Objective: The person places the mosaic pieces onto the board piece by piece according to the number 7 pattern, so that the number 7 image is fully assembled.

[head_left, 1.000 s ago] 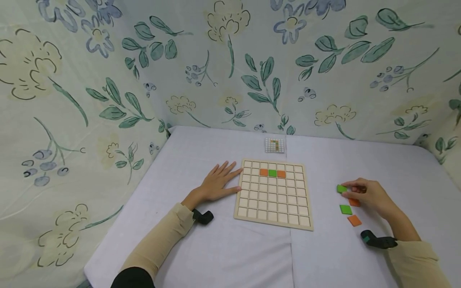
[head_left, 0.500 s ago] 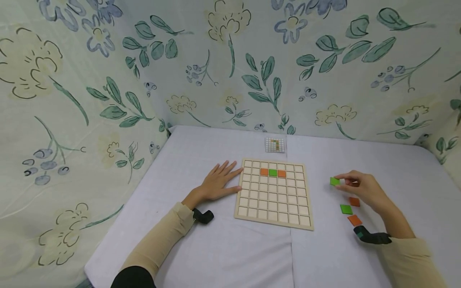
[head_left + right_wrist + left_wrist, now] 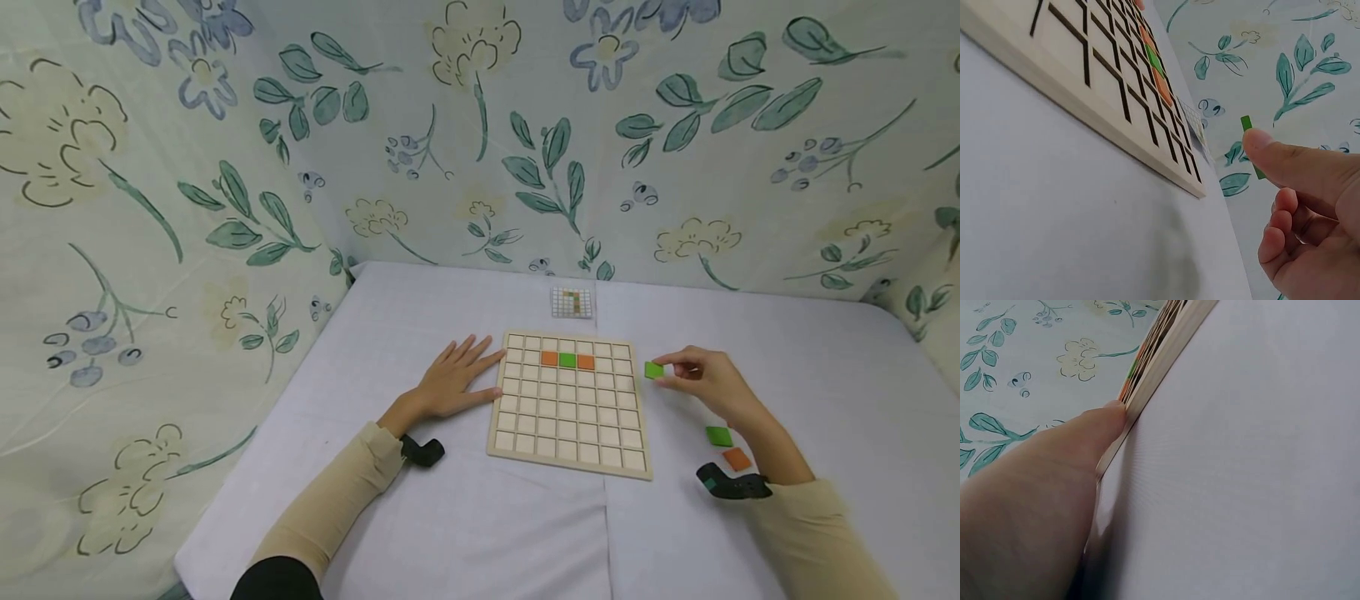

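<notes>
A square wooden grid board (image 3: 566, 422) lies on the white-covered table. In its second row from the far edge sit an orange tile (image 3: 550, 358), a green tile (image 3: 567, 361) and another orange tile (image 3: 586, 362), side by side. My left hand (image 3: 453, 383) lies spread on the cloth, thumb and fingertips at the board's left edge; the left wrist view has the thumb against the rim. Just right of the board, my right hand (image 3: 701, 379) pinches a green tile (image 3: 654, 370) between thumb and finger, held above the table in the right wrist view.
Below the right hand lie a loose green tile (image 3: 718, 436) and an orange tile (image 3: 737, 459). A small card (image 3: 572, 303) printed with a coloured grid pattern lies beyond the board. Flower-patterned cloth (image 3: 480, 183) hangs behind and left of the table.
My right hand has lifted the green tile from the loose tiles and carried it left to beside the board. An orange tile there is now hidden behind the arm. The left hand stays put.
</notes>
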{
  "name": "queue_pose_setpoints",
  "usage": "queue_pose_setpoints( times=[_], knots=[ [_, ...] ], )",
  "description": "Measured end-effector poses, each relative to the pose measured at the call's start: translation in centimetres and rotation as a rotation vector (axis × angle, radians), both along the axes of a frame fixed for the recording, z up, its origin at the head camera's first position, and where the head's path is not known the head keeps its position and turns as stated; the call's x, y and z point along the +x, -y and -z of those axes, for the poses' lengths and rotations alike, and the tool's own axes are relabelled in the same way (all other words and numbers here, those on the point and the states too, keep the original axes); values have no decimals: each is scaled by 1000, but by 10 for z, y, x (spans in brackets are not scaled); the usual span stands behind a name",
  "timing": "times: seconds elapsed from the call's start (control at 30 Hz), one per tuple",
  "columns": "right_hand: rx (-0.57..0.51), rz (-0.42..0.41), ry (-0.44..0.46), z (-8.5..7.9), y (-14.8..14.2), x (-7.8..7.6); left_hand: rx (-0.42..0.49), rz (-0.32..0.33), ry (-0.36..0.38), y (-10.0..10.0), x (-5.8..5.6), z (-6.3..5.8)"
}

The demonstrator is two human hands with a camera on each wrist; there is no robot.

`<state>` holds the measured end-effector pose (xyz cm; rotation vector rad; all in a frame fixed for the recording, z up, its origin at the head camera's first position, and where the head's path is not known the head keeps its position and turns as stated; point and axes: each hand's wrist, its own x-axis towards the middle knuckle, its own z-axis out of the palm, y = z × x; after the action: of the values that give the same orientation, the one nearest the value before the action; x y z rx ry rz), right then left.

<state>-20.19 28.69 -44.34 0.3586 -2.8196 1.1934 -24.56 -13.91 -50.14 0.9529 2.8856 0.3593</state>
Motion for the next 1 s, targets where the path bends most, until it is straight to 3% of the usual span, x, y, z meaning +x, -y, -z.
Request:
queue_pose_setpoints(
  times=[0.27,0.5,1.0],
  knots=[
    [-34,19,71,4,24,-6,7,2,-4,0,-1,0],
    [-82,-17,124,7,44,-12,-13,0,5,0,-1,1],
    [-140,-84,145,21,73,-24,-11,-5,-6,1,-1,4]
  ],
)
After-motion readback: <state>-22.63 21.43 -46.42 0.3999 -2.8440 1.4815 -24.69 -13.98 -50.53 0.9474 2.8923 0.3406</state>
